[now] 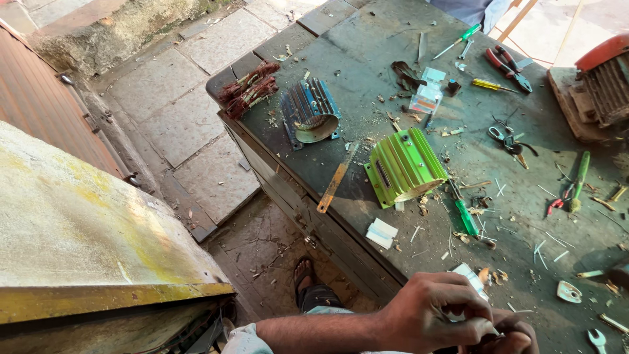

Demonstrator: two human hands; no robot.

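Far left on the bench (367, 59), a bundle of copper windings (247, 88) lies at the corner, with a blue finned housing (309, 111) just right of it. A flat file (337, 178) lies between that and the green finned housing (404, 167); a white folded slip (381, 233) sits nearer the edge.

My left hand (429, 314) is at the near edge, fingers pressed together, pinching a white strip (470, 276) that sticks up past the knuckles. My right hand (517, 337) lies beneath and behind it, mostly hidden and cut off by the frame; I cannot tell how its fingers are set. What the strip joins below is hidden.

Right of the green housing lie a green screwdriver (466, 216), scissors (508, 139) and red pliers (506, 65). Far right, a red motor (603, 85) is cut off by the frame.
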